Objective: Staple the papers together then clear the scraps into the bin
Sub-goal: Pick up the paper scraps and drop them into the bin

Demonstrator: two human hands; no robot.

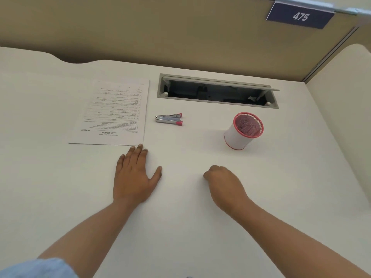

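The left hand (133, 177) lay flat with fingers spread on the white surface (60, 187), its fingertips touching the near edge of the papers (114, 113), while the right hand (224, 182) rested curled shut, empty, with the stapler (168, 119) and the mesh bin (244, 130) beyond both.

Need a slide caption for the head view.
Both hands rest on desk; papers, stapler and mesh bin untouched.

White desk (190, 227); silver stapler (168, 118), pink ends; white bin (239, 135), pink mesh; navy sign (300, 16); black-printed white papers (114, 115).
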